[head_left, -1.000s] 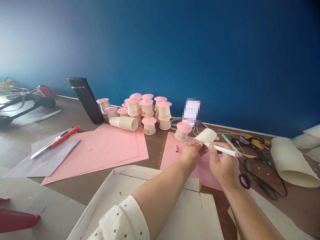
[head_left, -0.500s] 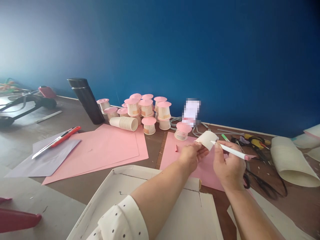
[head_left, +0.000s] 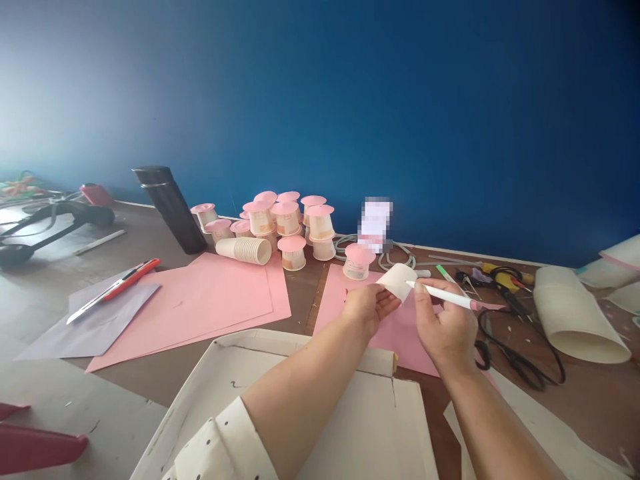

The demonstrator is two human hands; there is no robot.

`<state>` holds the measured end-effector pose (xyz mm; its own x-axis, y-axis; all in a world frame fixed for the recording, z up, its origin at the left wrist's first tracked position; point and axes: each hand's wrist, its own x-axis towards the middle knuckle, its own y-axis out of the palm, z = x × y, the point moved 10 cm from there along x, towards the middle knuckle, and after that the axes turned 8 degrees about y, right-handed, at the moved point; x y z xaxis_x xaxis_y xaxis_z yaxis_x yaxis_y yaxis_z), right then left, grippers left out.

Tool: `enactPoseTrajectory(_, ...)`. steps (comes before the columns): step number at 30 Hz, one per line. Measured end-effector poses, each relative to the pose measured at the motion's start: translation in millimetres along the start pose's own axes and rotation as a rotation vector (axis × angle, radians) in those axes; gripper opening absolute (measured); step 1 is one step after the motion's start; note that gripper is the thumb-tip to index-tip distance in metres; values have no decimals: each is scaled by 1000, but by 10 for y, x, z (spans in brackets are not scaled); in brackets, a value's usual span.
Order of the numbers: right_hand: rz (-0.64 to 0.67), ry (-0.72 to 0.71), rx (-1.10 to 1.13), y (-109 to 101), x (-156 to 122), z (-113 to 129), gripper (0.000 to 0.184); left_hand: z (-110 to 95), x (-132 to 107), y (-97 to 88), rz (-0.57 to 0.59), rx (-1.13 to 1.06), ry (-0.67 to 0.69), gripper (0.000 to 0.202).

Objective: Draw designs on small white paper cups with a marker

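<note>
My left hand (head_left: pixel 367 308) is closed around the lower edge of a white paper cup (head_left: pixel 399 281), which lies tilted on its side in the air. In my right hand (head_left: pixel 447 327) is a white marker pen (head_left: pixel 445 294) with a pink end, its tip at the cup's side wall. Whether the tip touches, I cannot tell. Beneath both hands lies a pink paper sheet (head_left: pixel 327 300). Just behind them stands an upside-down cup with a pink disc on top (head_left: pixel 358 261).
Several pink-topped cups (head_left: pixel 288 220) are stacked by the wall, beside a row of nested cups (head_left: pixel 244 249). A black flask (head_left: pixel 173 210) stands left; a red utility knife (head_left: pixel 117 288) lies on papers. Scissors (head_left: pixel 517 367), cables and a large paper tub (head_left: pixel 577 313) are on the right.
The view has shifted slightly, so most things sit a little further left. Both hands keep their hold on the cup and the marker pen, with the tip still at the cup's side.
</note>
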<state>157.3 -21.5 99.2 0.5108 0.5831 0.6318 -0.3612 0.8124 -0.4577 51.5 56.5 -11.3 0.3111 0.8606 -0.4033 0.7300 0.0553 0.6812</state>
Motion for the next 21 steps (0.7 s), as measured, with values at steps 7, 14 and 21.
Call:
enactPoseTrajectory(7, -13, 17, 31, -42, 0, -5, 25, -251, -2, -25, 48, 217, 174, 22)
enactPoseTrajectory(14, -148, 47, 154, -198, 6, -75, 30, -784, -126, 57, 49, 576, 517, 9)
enactPoseTrajectory(21, 188, 178, 130, 294, -36, -223, 41, -1337, -238, -208, -167, 268, 849, 13)
